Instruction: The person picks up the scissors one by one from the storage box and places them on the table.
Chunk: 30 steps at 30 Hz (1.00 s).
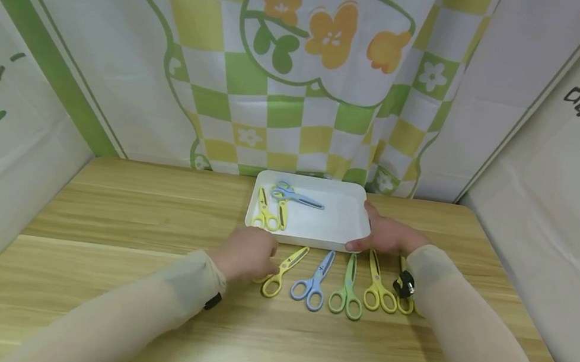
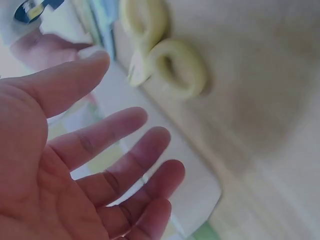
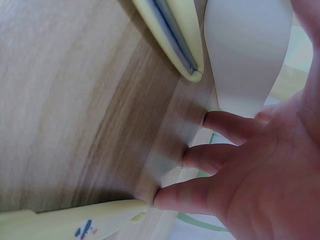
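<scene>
My left hand hovers beside the yellow scissors at the left end of a row in front of the white tray. In the left wrist view its fingers are spread, holding nothing, near the yellow handle loops. My right hand holds the tray's right front corner, thumb on the front wall and fingers along the right side. The right wrist view shows several of its fingertips down on the table. Inside the tray's left part lie blue scissors and two yellow scissors.
Along the row to the right lie blue scissors, green scissors and yellow scissors. More yellow scissors are partly hidden under the right wrist. A patterned curtain hangs behind the wooden table.
</scene>
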Tool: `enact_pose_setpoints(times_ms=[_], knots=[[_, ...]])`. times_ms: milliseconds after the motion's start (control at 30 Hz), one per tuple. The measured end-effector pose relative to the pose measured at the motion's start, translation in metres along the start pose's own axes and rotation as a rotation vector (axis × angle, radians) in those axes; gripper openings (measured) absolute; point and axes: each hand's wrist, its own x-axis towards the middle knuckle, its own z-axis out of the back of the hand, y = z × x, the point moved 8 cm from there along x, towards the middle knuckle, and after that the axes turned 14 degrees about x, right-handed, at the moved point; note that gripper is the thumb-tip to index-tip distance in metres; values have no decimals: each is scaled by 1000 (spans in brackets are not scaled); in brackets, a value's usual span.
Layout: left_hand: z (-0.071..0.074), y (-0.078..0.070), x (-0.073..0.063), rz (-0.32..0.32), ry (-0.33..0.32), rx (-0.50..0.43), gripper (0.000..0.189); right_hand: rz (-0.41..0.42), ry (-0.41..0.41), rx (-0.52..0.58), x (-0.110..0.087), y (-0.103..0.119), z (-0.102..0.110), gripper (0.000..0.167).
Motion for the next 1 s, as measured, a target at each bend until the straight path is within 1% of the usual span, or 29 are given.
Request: enact_pose_setpoints(times_ms=[100, 200, 267, 333, 400, 467, 567, 633, 667, 700, 800, 867, 933, 1000], knots=[[13, 8, 3, 6, -54, 5, 31, -1, -2, 2, 0, -1, -1, 136], [30, 21, 6, 36, -103, 4, 22, -3, 0, 1, 1, -1, -1, 137], [37, 33, 10, 70, -109, -3, 22, -6, -2, -6, 1, -1, 0, 137], [40, 47, 17, 113, -95, -14, 23, -10, -5, -13, 2, -2, 0, 137], [39, 62, 26, 150, -56, -32, 29, -10, -6, -20, 3, -2, 1, 137], [35, 73, 35, 177, 7, -76, 32, -12, -6, -20, 2, -2, 1, 137], [28, 82, 48, 168, 81, -104, 27, -15, -6, -24, 2, -3, 2, 137], [24, 84, 54, 176, 126, -140, 24, -18, -6, -24, 1, -3, 3, 138], [22, 85, 57, 179, 140, -141, 25, -17, -5, -22, 1, -3, 3, 138], [20, 86, 59, 190, 152, -135, 26, -19, -7, -24, 1, -3, 3, 138], [13, 90, 63, 249, 206, -134, 30, -11, -6, -26, 1, -2, 3, 137], [10, 91, 65, 263, 228, -100, 30, -3, -4, -21, 1, -1, 2, 136], [6, 92, 67, 279, 257, -96, 28, 2, -1, -20, 2, 0, 1, 136], [4, 93, 68, 288, 271, -101, 26, 2, 4, -6, 1, 1, 0, 135]])
